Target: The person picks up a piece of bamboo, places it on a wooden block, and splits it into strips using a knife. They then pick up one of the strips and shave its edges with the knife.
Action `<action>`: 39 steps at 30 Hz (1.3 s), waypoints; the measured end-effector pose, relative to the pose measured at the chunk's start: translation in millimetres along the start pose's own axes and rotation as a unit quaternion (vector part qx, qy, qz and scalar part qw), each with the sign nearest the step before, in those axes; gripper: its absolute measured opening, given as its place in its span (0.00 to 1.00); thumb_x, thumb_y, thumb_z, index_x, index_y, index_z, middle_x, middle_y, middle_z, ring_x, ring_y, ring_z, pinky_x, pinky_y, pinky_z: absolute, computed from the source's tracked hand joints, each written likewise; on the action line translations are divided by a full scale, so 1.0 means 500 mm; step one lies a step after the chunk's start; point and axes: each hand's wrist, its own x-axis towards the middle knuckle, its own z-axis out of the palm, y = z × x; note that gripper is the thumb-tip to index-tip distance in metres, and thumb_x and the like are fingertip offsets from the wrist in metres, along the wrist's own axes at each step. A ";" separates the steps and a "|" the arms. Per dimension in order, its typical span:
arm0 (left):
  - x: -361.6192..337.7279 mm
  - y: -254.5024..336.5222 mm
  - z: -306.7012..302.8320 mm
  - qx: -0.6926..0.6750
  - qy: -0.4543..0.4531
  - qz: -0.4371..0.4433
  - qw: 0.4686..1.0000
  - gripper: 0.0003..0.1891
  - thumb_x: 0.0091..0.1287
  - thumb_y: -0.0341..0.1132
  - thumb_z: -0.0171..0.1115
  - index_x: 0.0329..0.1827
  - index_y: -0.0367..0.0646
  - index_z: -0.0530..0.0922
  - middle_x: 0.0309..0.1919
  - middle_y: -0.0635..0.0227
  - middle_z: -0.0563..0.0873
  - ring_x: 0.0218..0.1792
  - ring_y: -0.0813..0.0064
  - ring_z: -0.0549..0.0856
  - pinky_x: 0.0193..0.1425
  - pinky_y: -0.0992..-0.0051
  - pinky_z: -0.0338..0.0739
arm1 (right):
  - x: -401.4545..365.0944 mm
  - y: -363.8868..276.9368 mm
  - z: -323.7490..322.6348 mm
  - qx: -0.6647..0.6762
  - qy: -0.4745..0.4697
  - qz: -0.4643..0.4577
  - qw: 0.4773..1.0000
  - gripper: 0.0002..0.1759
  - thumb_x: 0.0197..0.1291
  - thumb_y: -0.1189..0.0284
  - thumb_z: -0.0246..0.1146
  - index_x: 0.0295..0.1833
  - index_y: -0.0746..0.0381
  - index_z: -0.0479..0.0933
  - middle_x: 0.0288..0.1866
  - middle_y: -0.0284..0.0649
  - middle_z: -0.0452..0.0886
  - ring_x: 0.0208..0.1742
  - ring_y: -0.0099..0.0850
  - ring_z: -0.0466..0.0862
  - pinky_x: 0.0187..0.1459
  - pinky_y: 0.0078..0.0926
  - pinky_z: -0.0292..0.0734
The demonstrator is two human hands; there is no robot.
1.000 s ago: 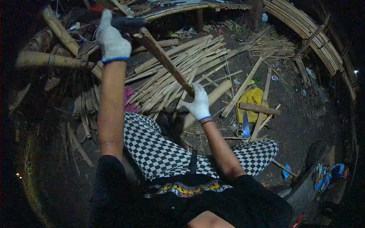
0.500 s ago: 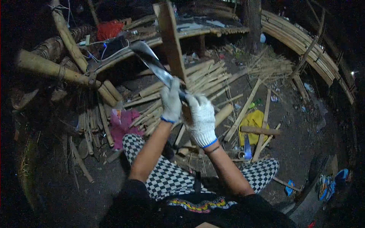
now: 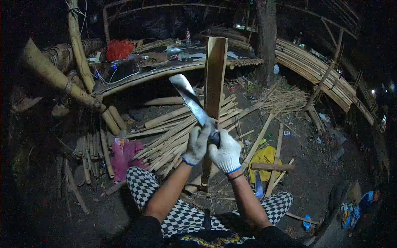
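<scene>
gloves point(image 3: 226, 153): I'm seeing white, with blue cuffs.
trousers point(image 3: 182, 215): I'm reading a black-and-white check.
slat point(image 3: 215, 74): it's showing pale brown.
blade point(image 3: 191, 99): it's glinting grey.
cloth point(image 3: 262, 159): I'm seeing yellow.
rag point(image 3: 124, 155): I'm seeing pink.
bag point(image 3: 119, 49): I'm seeing red.
bamboo point(image 3: 173, 132): it's looking tan.

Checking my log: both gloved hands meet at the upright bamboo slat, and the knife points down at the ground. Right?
No. The head view shows the knife pointing up-left, not down. The gloved left hand and right hand do meet at the upright bamboo slat.
</scene>
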 end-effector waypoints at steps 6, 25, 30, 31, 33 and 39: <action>0.016 0.027 -0.028 -0.170 0.040 -0.010 0.985 0.17 0.58 0.43 0.69 0.38 0.41 0.73 0.29 0.73 0.77 0.29 0.81 0.75 0.35 0.77 0.71 | -0.006 -0.041 -0.054 0.236 -0.007 0.135 0.962 0.16 0.53 0.68 0.69 0.44 0.63 0.74 0.27 0.37 0.80 0.27 0.23 0.78 0.32 0.23 0.75; 0.330 0.221 -0.070 0.169 0.211 0.199 0.942 0.33 0.57 0.49 0.68 0.47 0.21 0.72 0.40 0.44 0.80 0.46 0.55 0.80 0.52 0.61 0.72 | 0.285 -0.139 -0.331 0.333 0.050 -0.012 0.942 0.08 0.64 0.72 0.53 0.47 0.63 0.70 0.29 0.30 0.73 0.29 0.16 0.70 0.30 0.17 0.68; 0.367 0.159 -0.060 0.166 0.109 0.103 0.975 0.22 0.68 0.46 0.56 0.32 0.30 0.79 0.27 0.58 0.83 0.29 0.70 0.79 0.36 0.68 0.72 | 0.367 -0.168 -0.322 0.268 0.076 -0.101 0.955 0.10 0.63 0.70 0.52 0.48 0.61 0.70 0.25 0.30 0.71 0.19 0.15 0.69 0.20 0.16 0.66; 0.358 0.136 -0.056 0.035 0.004 0.131 0.991 0.24 0.71 0.45 0.51 0.28 0.30 0.79 0.28 0.59 0.84 0.31 0.69 0.82 0.41 0.69 0.76 | 0.374 -0.185 -0.317 0.267 0.075 -0.103 0.955 0.10 0.63 0.70 0.52 0.48 0.61 0.70 0.25 0.30 0.71 0.19 0.15 0.69 0.20 0.16 0.66; 0.345 0.074 -0.050 -0.014 -0.037 0.106 0.994 0.26 0.73 0.49 0.49 0.27 0.35 0.82 0.23 0.66 0.84 0.25 0.77 0.82 0.33 0.73 0.76 | 0.385 -0.213 -0.313 0.276 0.043 -0.071 0.957 0.09 0.63 0.71 0.52 0.48 0.61 0.71 0.25 0.30 0.72 0.20 0.16 0.70 0.21 0.16 0.66; 0.312 -0.187 -0.054 0.077 0.076 -0.001 0.994 0.28 0.67 0.55 0.56 0.23 0.35 0.80 0.18 0.66 0.82 0.20 0.77 0.82 0.28 0.73 0.76 | 0.424 -0.201 -0.238 0.083 0.094 -0.139 0.982 0.18 0.58 0.68 0.59 0.52 0.65 0.72 0.37 0.56 0.81 0.40 0.54 0.82 0.42 0.41 0.77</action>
